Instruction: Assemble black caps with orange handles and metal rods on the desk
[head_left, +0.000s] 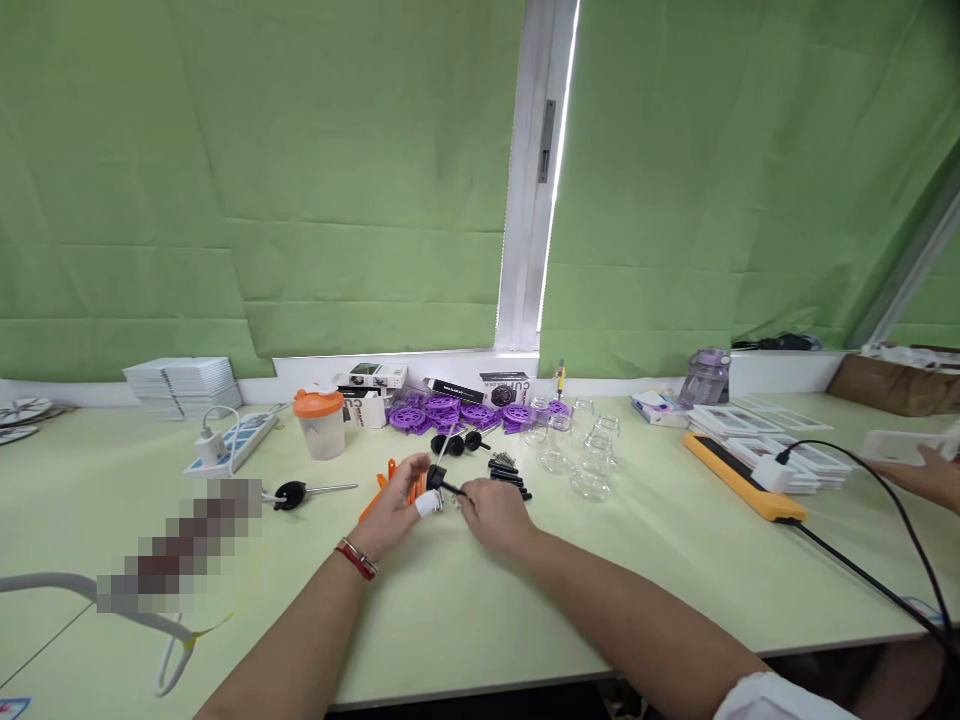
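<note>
My left hand (396, 510) and my right hand (491, 515) meet over the pale green table (465, 610), both pinched on a small black part with a thin rod (442, 484). One left finger has a white wrap on its tip, and a red bracelet sits on that wrist. Orange plastic pieces (409, 487) lie under my left hand. Just beyond my right hand lies a row of small black parts (508, 473). Further back are two black knobs (457, 443) and a heap of purple discs (457, 412).
Clear glass jars (581, 450) stand right of centre. A cup with an orange lid (320, 423), a white power strip (234, 442) and a black-headed pin (300, 492) lie left. A yellow power strip (742, 478) with a black cable runs right, near another person's hand (926, 475).
</note>
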